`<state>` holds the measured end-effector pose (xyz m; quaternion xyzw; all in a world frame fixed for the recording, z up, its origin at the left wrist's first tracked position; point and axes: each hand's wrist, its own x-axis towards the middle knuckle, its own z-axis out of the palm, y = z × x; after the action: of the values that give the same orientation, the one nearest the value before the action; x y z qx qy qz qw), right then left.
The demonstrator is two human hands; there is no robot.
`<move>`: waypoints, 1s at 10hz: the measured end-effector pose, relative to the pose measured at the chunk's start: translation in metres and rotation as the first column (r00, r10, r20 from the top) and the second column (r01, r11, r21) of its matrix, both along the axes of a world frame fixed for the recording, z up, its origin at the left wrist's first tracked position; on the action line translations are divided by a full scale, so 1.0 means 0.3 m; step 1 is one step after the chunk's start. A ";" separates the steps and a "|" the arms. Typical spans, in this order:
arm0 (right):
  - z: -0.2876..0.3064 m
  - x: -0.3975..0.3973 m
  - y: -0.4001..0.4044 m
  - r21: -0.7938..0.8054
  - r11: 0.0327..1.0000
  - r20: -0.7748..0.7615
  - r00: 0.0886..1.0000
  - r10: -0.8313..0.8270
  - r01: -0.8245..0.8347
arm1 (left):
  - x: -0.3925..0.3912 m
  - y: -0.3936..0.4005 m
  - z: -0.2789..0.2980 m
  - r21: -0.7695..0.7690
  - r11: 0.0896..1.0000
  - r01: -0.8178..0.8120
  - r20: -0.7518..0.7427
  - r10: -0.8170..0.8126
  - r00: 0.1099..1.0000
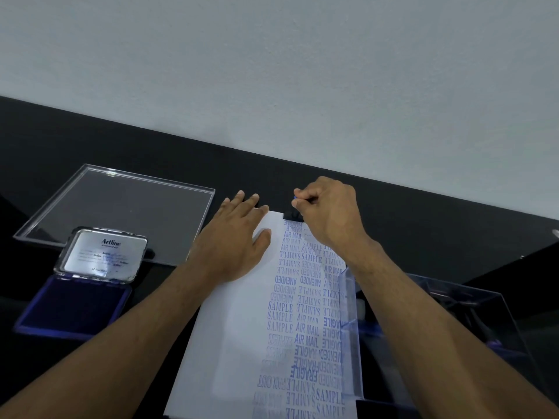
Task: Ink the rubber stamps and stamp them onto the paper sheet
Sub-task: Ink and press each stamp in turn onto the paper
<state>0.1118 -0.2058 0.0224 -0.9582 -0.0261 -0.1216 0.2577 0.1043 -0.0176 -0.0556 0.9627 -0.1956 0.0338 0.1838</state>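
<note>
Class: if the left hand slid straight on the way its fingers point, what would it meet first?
Likely nothing on the desk: the left hand, flat on the paper sheet, points past its far edge over bare black desk toward the wall.

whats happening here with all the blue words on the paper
A person is stamping a white paper sheet on a black table. Their right hand grips a small black rubber stamp at the sheet's far edge, while the flat left hand holds the sheet down. The sheet's right side is covered with blue prints such as SAMPLE and AIR MAIL. An open blue ink pad lies to the left, before a clear plastic lid.
</note>
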 end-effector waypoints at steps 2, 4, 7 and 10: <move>0.010 0.012 0.003 0.017 1.000 -0.043 0.999 -0.016 0.017 | 0.000 -0.002 0.003 0.008 1.000 -0.005 -0.009 0.005 1.000; 0.001 0.011 0.005 0.004 1.000 -0.045 0.999 -0.024 0.024 | 0.000 -0.003 0.005 0.012 1.000 -0.005 -0.016 0.005 1.000; -0.001 -0.002 0.000 -0.010 1.000 -0.025 1.000 0.003 -0.003 | 0.003 -0.002 -0.001 0.020 1.000 -0.005 -0.005 0.005 1.000; 0.003 0.008 0.001 -0.007 1.000 -0.020 1.000 0.001 -0.001 | -0.001 -0.001 0.001 0.000 1.000 -0.001 0.007 0.001 1.000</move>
<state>0.1141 -0.2055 0.0234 -0.9602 -0.0246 -0.1119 0.2548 0.1042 -0.0179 -0.0552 0.9627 -0.1959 0.0373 0.1830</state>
